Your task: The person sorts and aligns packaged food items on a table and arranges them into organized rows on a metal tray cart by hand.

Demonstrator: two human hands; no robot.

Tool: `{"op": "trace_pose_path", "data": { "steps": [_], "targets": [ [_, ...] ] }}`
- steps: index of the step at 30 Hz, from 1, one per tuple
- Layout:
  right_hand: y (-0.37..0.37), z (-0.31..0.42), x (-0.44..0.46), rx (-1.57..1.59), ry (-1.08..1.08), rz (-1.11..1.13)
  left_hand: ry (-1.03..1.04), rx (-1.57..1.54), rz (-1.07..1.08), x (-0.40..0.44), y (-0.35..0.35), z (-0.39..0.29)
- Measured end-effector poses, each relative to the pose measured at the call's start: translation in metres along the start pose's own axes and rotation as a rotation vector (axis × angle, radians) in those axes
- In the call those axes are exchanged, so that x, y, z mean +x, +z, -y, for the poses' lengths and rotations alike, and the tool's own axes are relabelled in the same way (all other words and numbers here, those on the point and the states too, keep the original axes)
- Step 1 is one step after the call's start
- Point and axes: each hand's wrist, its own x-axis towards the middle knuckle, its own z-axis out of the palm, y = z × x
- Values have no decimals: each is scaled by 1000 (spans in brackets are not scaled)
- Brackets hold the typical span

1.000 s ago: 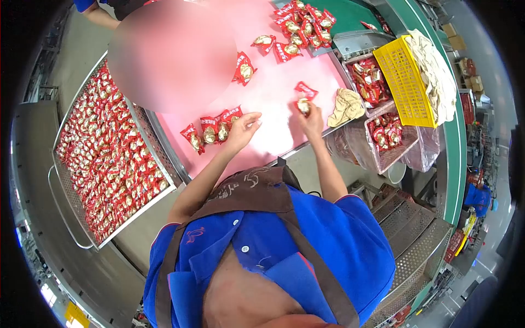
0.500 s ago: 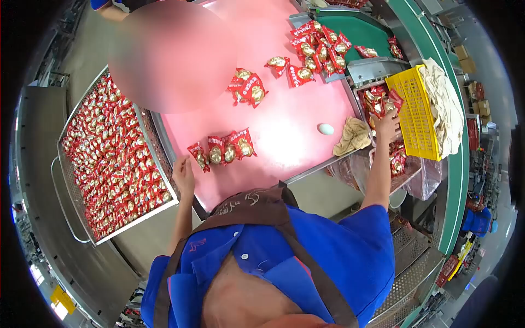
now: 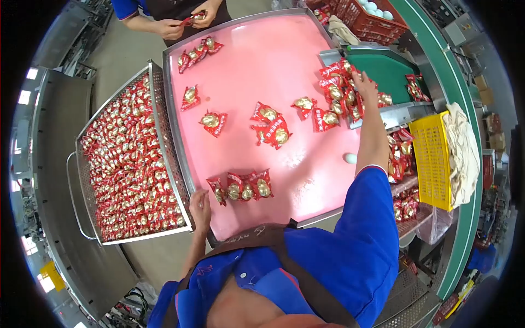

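Note:
My right hand (image 3: 365, 90) reaches over a heap of red-and-gold wrapped packets (image 3: 334, 90) at the table's right side, fingers spread on the packets. My left hand (image 3: 200, 210) is at the near left edge of the pink table (image 3: 306, 180), loosely bent with nothing visible in it. Just right of it lies a short row of the same packets (image 3: 247, 188). Farther up the table are a small cluster of packets (image 3: 272, 128) and two single ones. A pale egg (image 3: 350, 158) rests by my right forearm.
A perforated metal tray (image 3: 188, 221) full of packets stands to the left. On the right are a yellow basket (image 3: 429, 164) with a cloth (image 3: 462, 158), bins of packets, and a green chute (image 3: 388, 71). Across the table a co-worker's hands (image 3: 186, 24) hold a packet.
My right hand has moved from the packet bin beside the yellow basket up to the heap on the table. My left hand stays near the table's left edge. The view has shifted.

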Motion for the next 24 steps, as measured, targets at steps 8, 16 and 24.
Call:
{"op": "trace_pose_path", "data": {
  "steps": [8, 16, 24],
  "targets": [
    [112, 100, -150, -185, -255, -243, -226, -106, 83, -10, 16, -1],
    [162, 202, -299, 329, -602, -85, 24, -69, 145, 23, 29, -39],
    [111, 83, -323, 381, -550, -309, -21, -44, -81, -27, 7, 2]
  ]
}}
